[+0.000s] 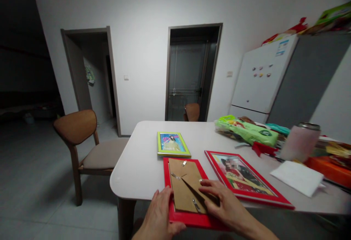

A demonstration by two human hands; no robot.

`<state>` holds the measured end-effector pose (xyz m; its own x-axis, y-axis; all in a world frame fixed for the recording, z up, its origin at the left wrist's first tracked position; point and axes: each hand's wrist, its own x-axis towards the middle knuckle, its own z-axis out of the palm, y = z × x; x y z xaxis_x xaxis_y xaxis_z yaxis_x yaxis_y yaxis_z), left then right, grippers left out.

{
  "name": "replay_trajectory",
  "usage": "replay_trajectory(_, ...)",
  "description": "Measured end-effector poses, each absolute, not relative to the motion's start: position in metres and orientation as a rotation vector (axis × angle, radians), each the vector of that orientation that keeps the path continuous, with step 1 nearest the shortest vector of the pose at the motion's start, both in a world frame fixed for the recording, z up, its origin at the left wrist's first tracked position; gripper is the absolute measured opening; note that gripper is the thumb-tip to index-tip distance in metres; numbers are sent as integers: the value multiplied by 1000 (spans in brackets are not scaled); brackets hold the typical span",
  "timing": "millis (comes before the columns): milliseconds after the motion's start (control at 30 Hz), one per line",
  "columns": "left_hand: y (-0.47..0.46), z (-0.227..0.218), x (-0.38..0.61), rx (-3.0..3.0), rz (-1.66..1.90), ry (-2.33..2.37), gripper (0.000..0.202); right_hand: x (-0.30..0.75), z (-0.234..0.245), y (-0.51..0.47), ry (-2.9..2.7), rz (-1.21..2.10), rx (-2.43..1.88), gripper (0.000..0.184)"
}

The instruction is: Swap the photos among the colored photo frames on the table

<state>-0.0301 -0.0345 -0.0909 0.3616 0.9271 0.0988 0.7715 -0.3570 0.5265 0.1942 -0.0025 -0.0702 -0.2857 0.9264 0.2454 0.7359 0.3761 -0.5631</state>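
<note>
A red picture frame [166, 176] lies face down at the near edge of the white table [137, 163], its brown backing board [183, 185] upward with small metal clips. My left hand [158, 214] rests on the frame's near left corner. My right hand [222, 203] lies flat on the backing board's lower right part, fingers over the fold-out stand. A second red frame [248, 181] with a picture lies face up to the right. A small green frame [172, 144] lies face up beyond them.
A wooden chair [82, 141] stands left of the table. On the table's right are a green snack bag [246, 130], a pink cup with a metal lid [300, 141], a white tissue [297, 177] and other clutter. A white fridge [263, 79] stands behind, two doorways beyond.
</note>
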Motion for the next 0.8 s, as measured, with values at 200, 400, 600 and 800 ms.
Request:
replay_trajectory(200,-36,-89,-33,2245,499,1472,76,186,-74,-6,-2126,403,-1481,35)
replay_trajectory(400,-37,-88,-34,2249,499,1512,77,183,-79,-7,-2166,322,-1453,33)
replay_trajectory(600,-40,-81,-32,2346,434,1487,62,179,-82,-7,-2259,252,-1422,29)
replay_trajectory(800,-29,-93,-27,2471,447,1382,47,180,-90,-7,-2252,210,-1383,31)
